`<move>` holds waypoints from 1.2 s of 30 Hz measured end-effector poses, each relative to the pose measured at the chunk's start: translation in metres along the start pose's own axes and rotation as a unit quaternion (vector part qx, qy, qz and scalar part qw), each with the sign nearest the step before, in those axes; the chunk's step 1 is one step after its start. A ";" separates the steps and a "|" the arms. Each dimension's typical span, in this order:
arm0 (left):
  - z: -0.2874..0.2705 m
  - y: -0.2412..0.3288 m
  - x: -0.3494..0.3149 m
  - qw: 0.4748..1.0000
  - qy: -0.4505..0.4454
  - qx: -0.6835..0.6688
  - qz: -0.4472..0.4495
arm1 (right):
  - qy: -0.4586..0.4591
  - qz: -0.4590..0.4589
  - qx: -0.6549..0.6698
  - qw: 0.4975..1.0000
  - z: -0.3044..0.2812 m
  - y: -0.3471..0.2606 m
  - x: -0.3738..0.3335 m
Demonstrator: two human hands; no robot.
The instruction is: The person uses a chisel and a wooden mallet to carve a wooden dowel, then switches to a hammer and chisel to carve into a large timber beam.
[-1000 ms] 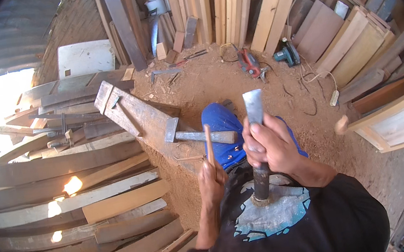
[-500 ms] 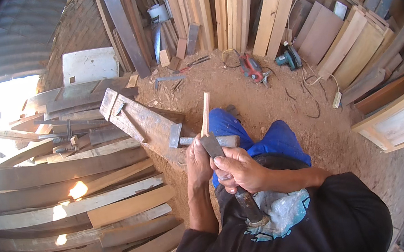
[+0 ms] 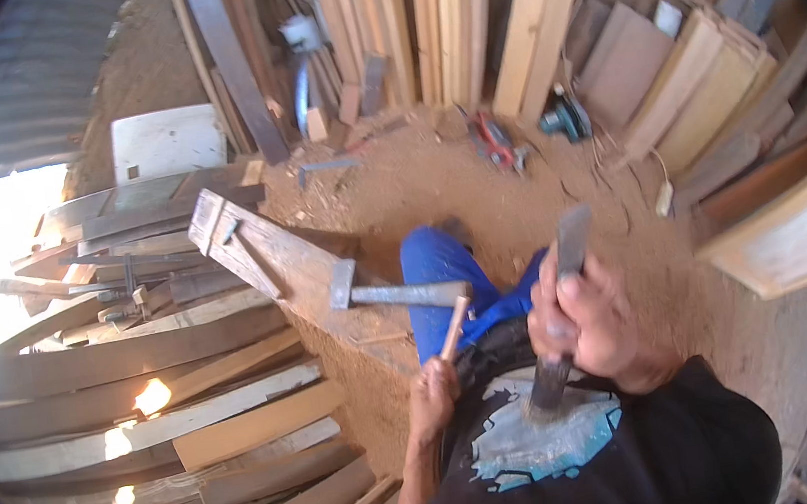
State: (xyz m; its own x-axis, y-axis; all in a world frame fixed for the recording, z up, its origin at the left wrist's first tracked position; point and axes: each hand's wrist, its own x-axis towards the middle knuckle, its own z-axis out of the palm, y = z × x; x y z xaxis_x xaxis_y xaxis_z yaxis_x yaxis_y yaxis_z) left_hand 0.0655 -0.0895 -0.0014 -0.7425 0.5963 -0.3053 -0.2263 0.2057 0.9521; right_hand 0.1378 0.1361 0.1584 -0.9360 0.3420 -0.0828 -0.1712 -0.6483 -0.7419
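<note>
My left hand [image 3: 433, 394] is closed around the lower end of a slim wooden stick [image 3: 456, 329], which points up near my lap. In my right hand [image 3: 596, 324], held further right and blurred by motion, is a chisel [image 3: 575, 234]; its broad metal blade points away from me and its dark handle comes back toward my shirt. The blade and the stick are apart. A hammer [image 3: 409, 295] lies beyond my left hand, its head on a wooden plank [image 3: 299, 265] and its handle reaching over my blue-trousered leg.
Long boards [image 3: 69, 399] lie side by side on the left. A small square-like tool [image 3: 233, 231] rests on the plank's far end. Red and green power tools [image 3: 496, 145] sit on the sawdust-covered ground. Upright timbers [image 3: 442, 31] stand at the back; a framed panel [image 3: 785, 240] is at right.
My right hand has drawn the chisel away from the stick, to the right. My left hand has come lower and nearer my body with the stick. The view has shifted slightly.
</note>
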 end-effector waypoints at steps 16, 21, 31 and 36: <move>0.063 0.072 0.076 0.923 -0.194 -0.328 -0.050 | 0.049 -0.002 -0.252 0.966 -0.066 0.035 0.062; 0.056 0.076 0.102 0.940 -0.126 -0.314 -0.026 | 0.107 -0.006 0.010 0.994 -0.044 0.055 0.058; 0.031 0.101 0.088 0.939 0.107 0.196 0.263 | -0.034 0.201 0.090 0.975 0.007 0.081 0.020; 0.023 0.058 0.033 0.972 -0.028 0.186 0.141 | 0.017 0.072 0.039 0.997 0.001 0.027 0.002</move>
State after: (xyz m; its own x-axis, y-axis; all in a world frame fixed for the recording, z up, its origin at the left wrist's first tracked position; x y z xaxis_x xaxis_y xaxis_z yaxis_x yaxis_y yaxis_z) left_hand 0.0421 -0.0398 0.0433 -0.7045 0.7084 -0.0431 0.2326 0.2879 0.9290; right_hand 0.1315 0.1191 0.1388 -0.9416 0.2647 -0.2081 -0.0617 -0.7431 -0.6663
